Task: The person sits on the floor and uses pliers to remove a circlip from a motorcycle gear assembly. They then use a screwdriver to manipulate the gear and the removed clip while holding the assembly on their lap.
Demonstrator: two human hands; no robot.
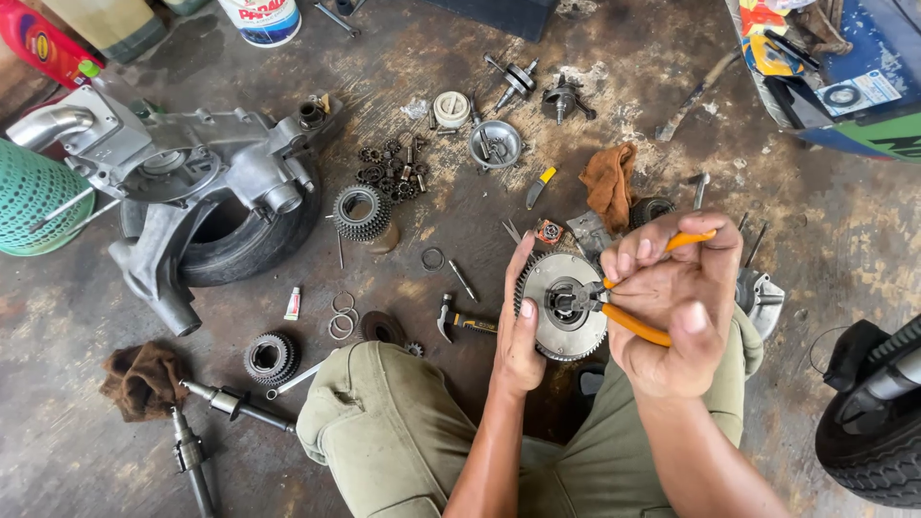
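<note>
Stained concrete floor under scattered gears

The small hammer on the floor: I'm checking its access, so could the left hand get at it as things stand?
Probably not: the left hand is occupied holding the toothed gear, though the small hammer lies uncovered just beside it.

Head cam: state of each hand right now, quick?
Left hand: closed around the rim of the round toothed metal gear assembly, steadying it.
Right hand: closed on the orange-handled pliers, their tips at the gear's centre.
</note>
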